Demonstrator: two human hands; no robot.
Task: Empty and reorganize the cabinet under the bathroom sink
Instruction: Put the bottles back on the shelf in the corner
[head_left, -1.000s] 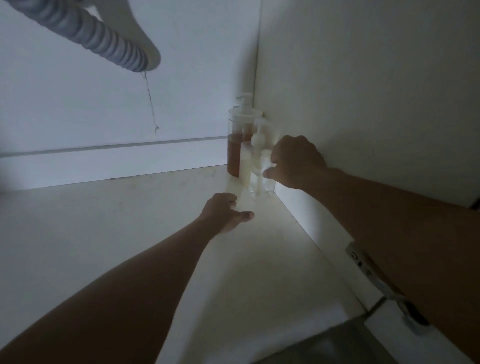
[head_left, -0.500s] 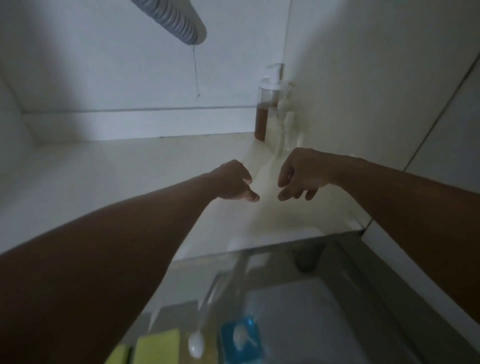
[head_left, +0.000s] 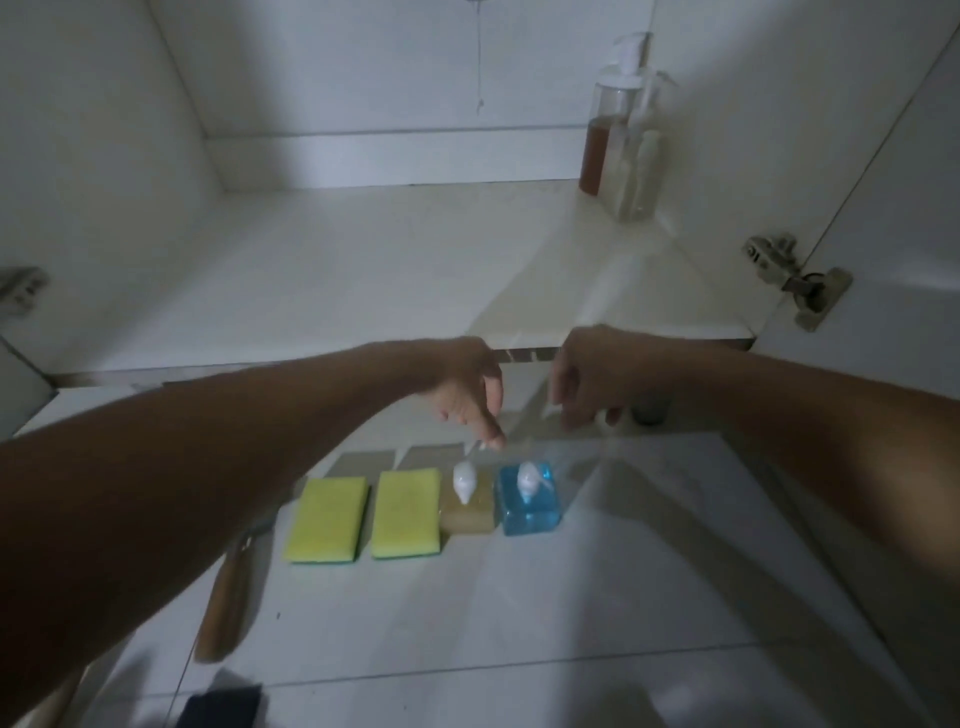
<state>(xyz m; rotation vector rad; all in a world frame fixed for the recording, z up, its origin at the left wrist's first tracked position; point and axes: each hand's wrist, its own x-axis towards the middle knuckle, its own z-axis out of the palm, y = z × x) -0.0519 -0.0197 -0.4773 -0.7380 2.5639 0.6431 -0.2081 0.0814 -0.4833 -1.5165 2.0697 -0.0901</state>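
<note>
Both hands pulled back from cabinet, left hand (head_left: 470, 397) loosely curled above amber dispenser (head_left: 466, 501), right hand (head_left: 587, 382) likewise, empty

- Dim light, bluish-grey cast.
- White cabinet (head_left: 363, 270) interior w/ back wall (head_left: 363, 67) at 12 o'clock, side walls at 9 & 3.
- Metal hinge (head_left: 795, 275) at 3 o'clock; another hinge (head_left: 21, 288) at 9, cut off by the frame edge.
- Pale tiled floor (head_left: 519, 613) from 5 to 7 o'clock, grout lines visible.

A metal door hinge (head_left: 797, 283) is fixed beside the tiled floor (head_left: 519, 597).
</note>
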